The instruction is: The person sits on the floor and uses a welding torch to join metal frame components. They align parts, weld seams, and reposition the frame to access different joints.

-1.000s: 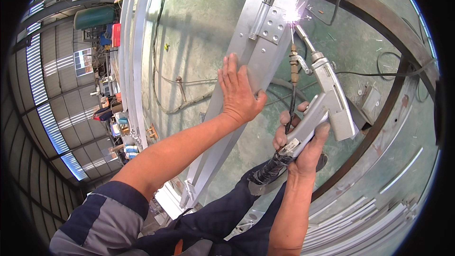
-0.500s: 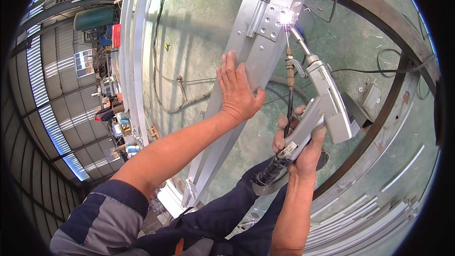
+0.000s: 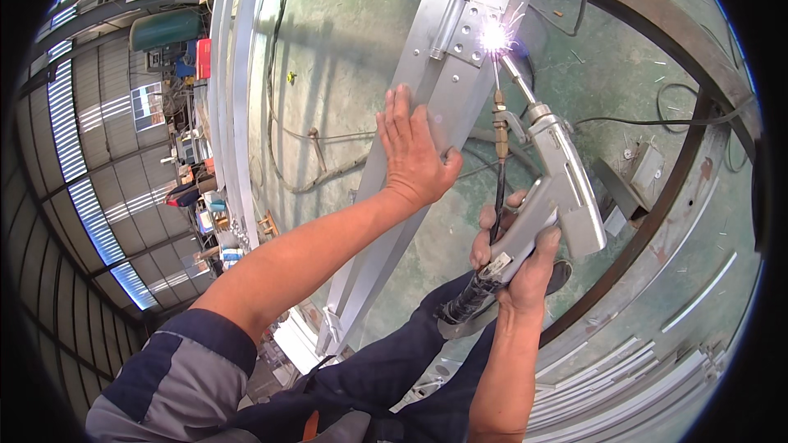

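Note:
My left hand (image 3: 413, 160) lies flat on a long grey metal beam (image 3: 450, 107), fingers stretched out and holding nothing. Wrapped round the grip of a silver welding gun (image 3: 566, 172) is my right hand (image 3: 525, 258). The gun's nozzle points up and away, and a bright arc (image 3: 495, 37) throws sparks at its tip. That arc burns at the right edge of a hinge (image 3: 462, 31) with several holes in its plate, set on the beam. A thin wire feeder with a brass fitting (image 3: 501, 127) runs beside the nozzle. Glare hides the exact spot under the arc.
A brown steel frame (image 3: 657, 37) curves round the far and right sides. Cables (image 3: 673, 121) and a hammer (image 3: 315, 148) lie on the green floor. Metal strips (image 3: 607, 385) are stacked at lower right; long grey profiles (image 3: 232, 90) stand at left.
The arc has shifted slightly down along the hinge's edge toward me, and the welding gun with my right hand has dipped a little. My left hand stays nearly where it was.

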The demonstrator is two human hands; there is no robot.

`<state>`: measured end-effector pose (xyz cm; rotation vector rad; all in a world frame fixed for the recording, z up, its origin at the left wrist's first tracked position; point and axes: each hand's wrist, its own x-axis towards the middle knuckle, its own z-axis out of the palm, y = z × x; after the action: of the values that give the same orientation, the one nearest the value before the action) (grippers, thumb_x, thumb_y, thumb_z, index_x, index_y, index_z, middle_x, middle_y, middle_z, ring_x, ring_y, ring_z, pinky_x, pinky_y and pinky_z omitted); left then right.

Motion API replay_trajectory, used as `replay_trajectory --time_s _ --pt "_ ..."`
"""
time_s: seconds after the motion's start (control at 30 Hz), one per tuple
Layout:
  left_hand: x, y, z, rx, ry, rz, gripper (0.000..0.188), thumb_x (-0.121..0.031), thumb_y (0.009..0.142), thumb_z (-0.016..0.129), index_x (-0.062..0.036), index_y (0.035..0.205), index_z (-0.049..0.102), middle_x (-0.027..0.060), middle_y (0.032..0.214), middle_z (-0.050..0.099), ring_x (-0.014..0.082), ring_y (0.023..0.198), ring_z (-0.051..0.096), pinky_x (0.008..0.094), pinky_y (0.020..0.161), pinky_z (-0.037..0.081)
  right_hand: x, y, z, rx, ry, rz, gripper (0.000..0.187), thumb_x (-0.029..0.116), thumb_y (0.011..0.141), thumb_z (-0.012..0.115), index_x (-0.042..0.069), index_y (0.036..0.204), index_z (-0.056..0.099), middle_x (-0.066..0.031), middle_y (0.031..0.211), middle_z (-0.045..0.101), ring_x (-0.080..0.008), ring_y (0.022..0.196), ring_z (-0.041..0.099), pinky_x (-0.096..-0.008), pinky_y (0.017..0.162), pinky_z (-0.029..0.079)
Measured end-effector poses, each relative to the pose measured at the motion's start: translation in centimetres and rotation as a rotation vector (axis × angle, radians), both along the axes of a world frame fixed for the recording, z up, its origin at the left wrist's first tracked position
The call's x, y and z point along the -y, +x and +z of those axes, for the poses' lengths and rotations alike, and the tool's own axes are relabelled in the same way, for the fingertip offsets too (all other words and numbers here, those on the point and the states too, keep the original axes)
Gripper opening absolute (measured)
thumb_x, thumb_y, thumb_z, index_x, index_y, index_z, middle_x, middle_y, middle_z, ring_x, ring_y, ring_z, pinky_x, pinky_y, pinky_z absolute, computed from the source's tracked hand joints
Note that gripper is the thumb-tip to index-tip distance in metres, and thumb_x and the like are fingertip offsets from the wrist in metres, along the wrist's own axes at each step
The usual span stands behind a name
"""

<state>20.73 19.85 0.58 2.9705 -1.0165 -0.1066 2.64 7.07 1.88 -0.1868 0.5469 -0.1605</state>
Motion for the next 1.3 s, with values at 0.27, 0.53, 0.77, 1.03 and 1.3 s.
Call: replay_trajectory --time_s 0.27,0.53,0.77,1.03,1.3 --pt "-0.1 -0.1 0.0 0.007 -0.006 0.001 0.082 -0.022 0.077 0.072 0.0084 0.143 0.033 0.0375 0.162 0.017 0.058 0.153 0.012 0.0699 0.122 0.01 -0.7 -0.7 -0.2 -0.001 0.046 0.009 0.081 0.082 0.089 0.06 0.012 0.13 0.054 -0.0145 0.101 0.064 -0.019 0.057 0.064 -0.032 0.051 0.053" --pt "-0.1 -0.1 0.0 0.011 -0.011 0.004 0.083 -0.021 0.077 0.072 0.0077 0.144 0.033 0.0367 0.162 0.017 0.0575 0.154 0.012 0.0697 0.123 0.01 -1.4 -1.3 0.0 -0.013 0.065 0.015 0.082 0.08 0.09 0.059 0.01 0.131 0.053 -0.0156 0.102 0.066 -0.019 0.058 0.066 -0.0292 0.049 0.052" --pt "0.0 0.0 0.0 0.001 0.008 0.013 0.084 -0.021 0.077 0.072 0.0071 0.144 0.032 0.035 0.163 0.015 0.0561 0.155 0.011 0.0689 0.123 0.009 -1.8 -2.0 -0.3 -0.011 0.077 0.045 0.082 0.083 0.087 0.061 0.014 0.131 0.055 -0.0139 0.102 0.065 -0.0189 0.058 0.064 -0.031 0.05 0.052" --pt "0.2 -0.1 0.0 0.012 -0.001 0.006 0.083 -0.022 0.078 0.072 0.0067 0.145 0.032 0.0353 0.163 0.016 0.0566 0.154 0.011 0.0691 0.123 0.009 -1.8 -2.5 -0.1 -0.012 0.073 0.053 0.083 0.082 0.088 0.061 0.012 0.132 0.055 -0.0141 0.102 0.065 -0.0195 0.059 0.064 -0.0323 0.05 0.052" --pt "0.2 -0.1 0.1 -0.007 -0.024 0.018 0.081 -0.023 0.077 0.073 0.0068 0.142 0.034 0.0357 0.162 0.016 0.0567 0.154 0.011 0.0709 0.123 0.008 -1.9 -6.4 1.5 -0.031 -0.053 0.079 0.088 0.075 0.09 0.066 0.007 0.144 0.05 -0.0198 0.109 0.064 -0.0219 0.062 0.064 -0.0317 0.053 0.052"
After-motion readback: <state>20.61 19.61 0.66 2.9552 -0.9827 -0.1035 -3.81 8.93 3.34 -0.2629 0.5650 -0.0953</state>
